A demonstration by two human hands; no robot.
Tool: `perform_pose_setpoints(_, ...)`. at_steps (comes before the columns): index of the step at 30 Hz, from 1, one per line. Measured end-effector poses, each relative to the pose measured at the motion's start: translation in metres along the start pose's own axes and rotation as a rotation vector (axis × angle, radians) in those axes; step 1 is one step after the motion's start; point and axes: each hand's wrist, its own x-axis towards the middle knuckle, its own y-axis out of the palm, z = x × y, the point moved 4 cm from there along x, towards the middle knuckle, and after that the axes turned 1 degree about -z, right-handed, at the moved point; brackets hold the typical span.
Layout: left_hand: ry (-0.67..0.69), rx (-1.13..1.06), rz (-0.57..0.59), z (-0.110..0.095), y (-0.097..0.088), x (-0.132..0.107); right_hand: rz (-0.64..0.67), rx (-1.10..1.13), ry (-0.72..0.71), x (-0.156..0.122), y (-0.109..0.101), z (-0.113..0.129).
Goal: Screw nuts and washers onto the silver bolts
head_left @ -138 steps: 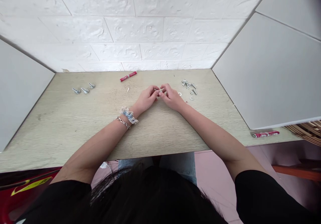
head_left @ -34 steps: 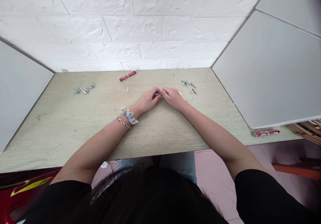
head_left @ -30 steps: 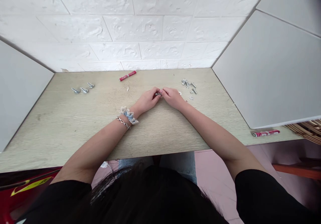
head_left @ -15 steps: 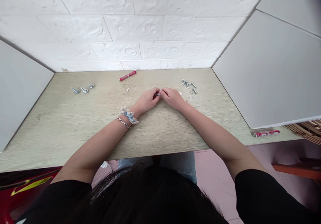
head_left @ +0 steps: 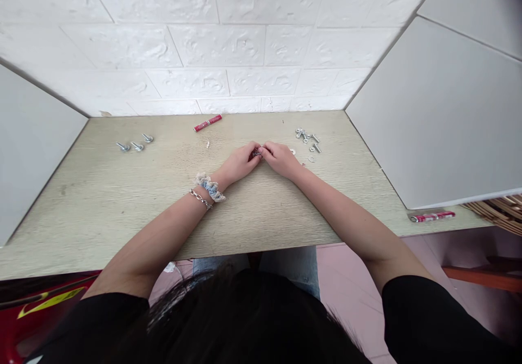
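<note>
My left hand [head_left: 238, 162] and my right hand [head_left: 280, 158] meet at the middle of the wooden table [head_left: 122, 201], fingertips pinched together on one small metal bolt [head_left: 256, 152] held between them. Only a sliver of the bolt shows between the fingers. A loose pile of bolts, nuts and washers [head_left: 308, 138] lies just right of my right hand. Three assembled bolts [head_left: 136, 143] lie in a row far to the left.
A red tube [head_left: 207, 123] lies near the back wall. Another red tube [head_left: 432, 217] rests at the table's right front corner beside a wicker basket [head_left: 499, 209]. White panels stand at both sides of the table.
Since the oldest frame both hands have sunk a little toward the table and closed tighter round the bolt. Over the last second almost nothing has moved.
</note>
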Motion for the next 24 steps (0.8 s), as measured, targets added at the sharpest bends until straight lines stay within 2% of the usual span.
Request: perform_pose_setpoints(24,-0.014,0.003,-0.006,0.0004,-0.0009,0.0006,-0.012,0.006,-0.017,-0.0027,0.0001,0.0023)
